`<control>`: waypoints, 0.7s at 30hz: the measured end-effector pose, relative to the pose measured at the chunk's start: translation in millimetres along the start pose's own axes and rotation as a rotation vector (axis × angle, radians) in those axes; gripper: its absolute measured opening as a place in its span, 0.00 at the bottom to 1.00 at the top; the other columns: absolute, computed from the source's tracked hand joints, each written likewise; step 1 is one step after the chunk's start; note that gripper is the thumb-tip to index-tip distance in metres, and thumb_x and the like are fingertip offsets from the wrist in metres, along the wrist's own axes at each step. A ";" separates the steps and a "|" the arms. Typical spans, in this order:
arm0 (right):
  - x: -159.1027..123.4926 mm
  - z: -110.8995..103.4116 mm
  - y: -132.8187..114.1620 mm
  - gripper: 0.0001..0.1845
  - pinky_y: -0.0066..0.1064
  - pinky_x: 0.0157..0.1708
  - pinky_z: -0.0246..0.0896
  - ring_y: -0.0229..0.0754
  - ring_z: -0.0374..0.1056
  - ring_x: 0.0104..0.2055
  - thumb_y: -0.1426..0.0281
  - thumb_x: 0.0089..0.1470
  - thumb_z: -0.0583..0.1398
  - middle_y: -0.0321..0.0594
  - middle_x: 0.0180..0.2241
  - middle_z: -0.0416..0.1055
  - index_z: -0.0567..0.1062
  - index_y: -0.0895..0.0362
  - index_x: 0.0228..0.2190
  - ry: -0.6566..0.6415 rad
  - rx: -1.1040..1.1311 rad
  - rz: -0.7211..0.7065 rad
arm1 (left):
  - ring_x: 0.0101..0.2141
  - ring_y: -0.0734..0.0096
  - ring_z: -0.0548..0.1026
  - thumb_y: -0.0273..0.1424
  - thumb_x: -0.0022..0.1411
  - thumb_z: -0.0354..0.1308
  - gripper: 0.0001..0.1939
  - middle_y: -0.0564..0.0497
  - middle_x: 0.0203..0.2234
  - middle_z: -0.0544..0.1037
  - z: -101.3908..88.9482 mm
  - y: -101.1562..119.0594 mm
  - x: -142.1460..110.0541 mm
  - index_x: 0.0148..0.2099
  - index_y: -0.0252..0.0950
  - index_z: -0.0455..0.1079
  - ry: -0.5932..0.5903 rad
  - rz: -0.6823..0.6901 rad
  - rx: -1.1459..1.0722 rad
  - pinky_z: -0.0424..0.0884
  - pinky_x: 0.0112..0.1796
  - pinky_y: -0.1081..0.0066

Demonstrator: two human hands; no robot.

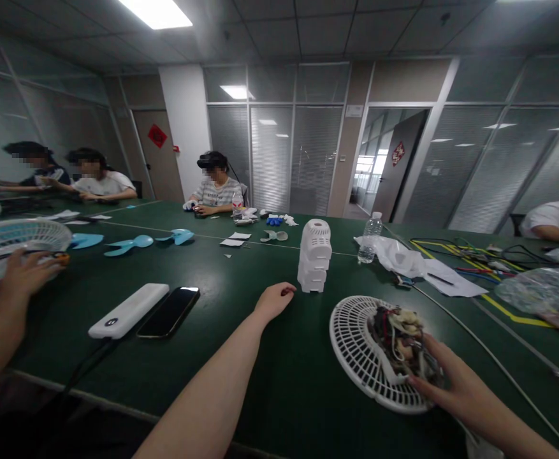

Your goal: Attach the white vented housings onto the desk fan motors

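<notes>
My right hand (446, 379) is wrapped round the side of a fan motor assembly (398, 338), a bundle of wires and dark and pale parts. That assembly sits on a round white fan grille (355, 344), tilted a little over the green table. My left hand (274, 301) rests on the table with its fingers curled in, and I see nothing in it. Just beyond its fingertips stands a stack of white plastic fan housings (315, 255), upright and seemingly apart from the hand.
At left, another person's hand (28, 274) holds an orange-and-black tool by a fan grille (44, 234). A white power bank (129, 312) and a phone (170, 312) lie nearby. Blue fan blades (129, 245), a water bottle (369, 239), papers (456, 278) and cables surround the work. Several people sit around.
</notes>
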State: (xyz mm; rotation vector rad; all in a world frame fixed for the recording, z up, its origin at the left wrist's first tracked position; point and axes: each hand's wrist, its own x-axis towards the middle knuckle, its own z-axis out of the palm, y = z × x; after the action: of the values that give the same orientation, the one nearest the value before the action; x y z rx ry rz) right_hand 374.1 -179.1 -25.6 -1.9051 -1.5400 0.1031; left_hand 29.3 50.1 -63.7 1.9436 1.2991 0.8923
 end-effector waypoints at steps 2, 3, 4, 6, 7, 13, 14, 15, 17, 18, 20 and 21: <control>1.8 18.1 -31.1 0.41 0.48 0.58 0.54 0.58 0.62 0.57 0.50 0.37 0.63 0.53 0.55 0.66 0.69 0.58 0.51 -0.157 -0.057 -0.137 | 0.40 0.66 0.75 0.32 0.57 0.57 0.10 0.52 0.37 0.79 0.4 -0.4 0.7 0.40 0.43 0.76 0.009 -0.004 -0.009 0.68 0.47 0.68; 3.0 26.7 -45.1 0.41 0.50 0.58 0.53 0.57 0.60 0.58 0.50 0.41 0.61 0.53 0.56 0.64 0.67 0.58 0.53 -0.202 -0.088 -0.189 | 0.40 0.66 0.75 0.32 0.57 0.57 0.10 0.52 0.37 0.80 0.6 -0.5 1.1 0.40 0.42 0.76 0.015 -0.005 -0.016 0.68 0.47 0.68; 4.4 34.7 -58.1 0.40 0.50 0.58 0.53 0.57 0.60 0.59 0.50 0.43 0.61 0.53 0.57 0.64 0.65 0.58 0.54 -0.213 -0.113 -0.223 | 0.39 0.66 0.76 0.32 0.57 0.56 0.10 0.52 0.37 0.80 0.8 -0.5 1.6 0.40 0.42 0.77 0.021 -0.007 -0.024 0.68 0.47 0.68; 8.2 48.6 -81.1 0.39 0.52 0.56 0.54 0.58 0.60 0.58 0.51 0.45 0.60 0.52 0.56 0.64 0.63 0.57 0.56 -0.215 -0.145 -0.261 | 0.39 0.67 0.76 0.32 0.57 0.56 0.10 0.52 0.36 0.80 0.9 -0.1 2.3 0.39 0.41 0.77 0.036 -0.010 -0.043 0.69 0.46 0.69; 10.6 54.4 -90.9 0.39 0.52 0.55 0.56 0.58 0.61 0.57 0.52 0.46 0.60 0.52 0.56 0.64 0.63 0.56 0.56 -0.209 -0.150 -0.274 | 0.38 0.67 0.76 0.31 0.57 0.55 0.10 0.52 0.36 0.80 0.9 0.3 2.5 0.39 0.41 0.77 0.043 -0.011 -0.052 0.69 0.45 0.69; 25.0 77.4 -127.3 0.40 0.48 0.51 0.59 0.57 0.62 0.54 0.53 0.43 0.64 0.49 0.52 0.67 0.64 0.56 0.55 -0.162 -0.115 -0.332 | 0.37 0.68 0.76 0.32 0.58 0.54 0.11 0.53 0.36 0.80 -0.5 2.4 3.7 0.39 0.40 0.77 0.084 -0.022 -0.089 0.71 0.43 0.71; 26.3 79.9 -130.3 0.40 0.47 0.51 0.60 0.56 0.62 0.54 0.53 0.43 0.64 0.49 0.52 0.67 0.64 0.57 0.54 -0.157 -0.112 -0.332 | 0.37 0.68 0.76 0.32 0.58 0.54 0.11 0.53 0.36 0.80 -0.7 2.2 4.1 0.39 0.40 0.77 0.093 -0.026 -0.093 0.71 0.43 0.70; 27.1 82.3 -132.6 0.39 0.47 0.51 0.60 0.56 0.62 0.53 0.53 0.43 0.64 0.49 0.51 0.67 0.64 0.57 0.54 -0.149 -0.114 -0.330 | 0.38 0.68 0.76 0.32 0.58 0.54 0.11 0.53 0.37 0.80 -0.7 1.9 4.5 0.39 0.40 0.77 0.101 -0.029 -0.096 0.71 0.44 0.70; 27.7 87.4 -136.1 0.39 0.48 0.51 0.59 0.57 0.62 0.53 0.51 0.44 0.63 0.49 0.51 0.66 0.64 0.58 0.54 -0.128 -0.128 -0.329 | 0.38 0.68 0.76 0.32 0.59 0.54 0.11 0.53 0.37 0.80 -0.5 0.6 5.2 0.40 0.40 0.77 0.113 -0.032 -0.105 0.71 0.44 0.70; 27.6 90.1 -137.5 0.39 0.48 0.51 0.59 0.57 0.61 0.53 0.51 0.44 0.62 0.49 0.52 0.66 0.64 0.58 0.53 -0.116 -0.138 -0.329 | 0.38 0.68 0.76 0.32 0.59 0.54 0.11 0.53 0.38 0.80 -0.3 -0.3 5.6 0.40 0.40 0.76 0.118 -0.032 -0.110 0.70 0.44 0.70; 27.6 96.0 -140.1 0.38 0.48 0.51 0.59 0.57 0.61 0.54 0.50 0.45 0.62 0.50 0.51 0.66 0.64 0.58 0.53 -0.088 -0.156 -0.327 | 0.39 0.68 0.76 0.33 0.59 0.54 0.11 0.52 0.39 0.80 0.4 -2.3 6.4 0.42 0.40 0.76 0.127 -0.029 -0.124 0.70 0.44 0.71; 27.7 99.0 -141.4 0.38 0.48 0.50 0.59 0.58 0.61 0.54 0.50 0.45 0.62 0.50 0.51 0.66 0.64 0.57 0.53 -0.074 -0.162 -0.325 | 0.40 0.68 0.76 0.33 0.59 0.54 0.12 0.52 0.40 0.80 0.9 -3.3 6.9 0.43 0.40 0.76 0.130 -0.027 -0.131 0.70 0.44 0.71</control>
State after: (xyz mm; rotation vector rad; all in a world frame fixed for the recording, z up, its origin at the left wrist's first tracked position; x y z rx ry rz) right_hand 218.5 -99.9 -15.7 -1.7603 -1.9382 -0.0985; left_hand 30.4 57.6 -65.6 1.7880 1.3028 1.0785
